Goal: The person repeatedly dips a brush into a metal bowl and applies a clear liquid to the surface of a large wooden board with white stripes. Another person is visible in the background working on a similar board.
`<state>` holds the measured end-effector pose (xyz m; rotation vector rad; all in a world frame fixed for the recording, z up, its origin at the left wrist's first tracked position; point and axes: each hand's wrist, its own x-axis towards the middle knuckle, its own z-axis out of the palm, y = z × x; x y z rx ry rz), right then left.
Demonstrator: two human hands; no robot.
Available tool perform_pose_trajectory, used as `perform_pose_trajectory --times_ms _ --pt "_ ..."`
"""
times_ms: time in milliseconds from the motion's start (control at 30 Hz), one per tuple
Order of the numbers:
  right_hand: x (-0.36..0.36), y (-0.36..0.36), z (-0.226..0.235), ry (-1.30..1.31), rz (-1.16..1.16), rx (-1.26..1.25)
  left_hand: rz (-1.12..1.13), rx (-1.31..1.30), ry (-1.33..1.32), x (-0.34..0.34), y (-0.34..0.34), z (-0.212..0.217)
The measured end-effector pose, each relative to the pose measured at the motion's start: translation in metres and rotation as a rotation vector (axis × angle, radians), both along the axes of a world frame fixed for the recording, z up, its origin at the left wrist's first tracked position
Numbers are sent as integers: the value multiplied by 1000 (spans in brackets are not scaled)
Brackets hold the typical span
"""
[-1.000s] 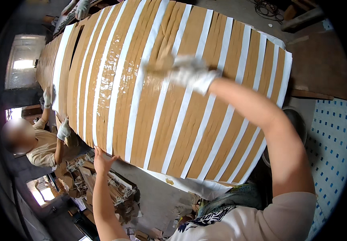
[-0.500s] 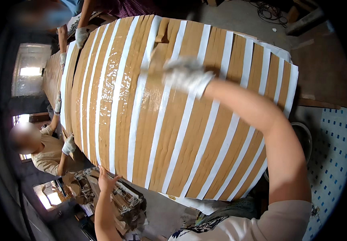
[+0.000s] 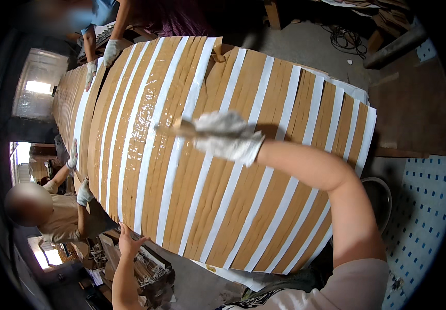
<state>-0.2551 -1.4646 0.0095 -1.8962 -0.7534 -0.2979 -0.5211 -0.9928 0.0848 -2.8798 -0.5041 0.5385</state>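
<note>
Overlapping brown sheets with white strips (image 3: 202, 196) fan out across the work surface. Their left part is glossy and wet-looking. Over the middle, my right hand (image 3: 228, 135), in a white glove, grips a brush (image 3: 184, 128) whose bristle end is blurred and points left. Whether the bristles touch the sheets I cannot tell. Bare and with the thumb spread from the fingers, my left hand (image 3: 129, 242) rests at the near left edge of the sheets; its fingertips are partly hidden there. A curled brown flap (image 3: 218, 50) lifts at the far edge.
Gloved hands (image 3: 111, 52) of a person at the far left touch the sheets' end. Another person (image 3: 63, 212) at the left also has gloved hands on it. Loose bundles (image 3: 148, 271) lie below left; a coiled cable (image 3: 347, 40) and a brown board (image 3: 398, 113) are right.
My right hand has moved left and nearer to me with the brush. My left hand stays at the sheets' edge. The whole view has shifted slightly.
</note>
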Motion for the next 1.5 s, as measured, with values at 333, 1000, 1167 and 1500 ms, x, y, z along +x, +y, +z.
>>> perform_pose_trajectory --times_ms 333,1000,1167,1500 --pt "-39 -55 21 696 591 -732 63 -31 6 2 -7 3" --pt "191 -67 11 721 -461 -122 54 -35 -16 -3 2 -1" --pt "221 -31 34 782 -545 -154 41 -45 -41 -9 3 -4" --pt "223 -10 70 516 -567 -399 32 -15 -38 -7 1 -4"
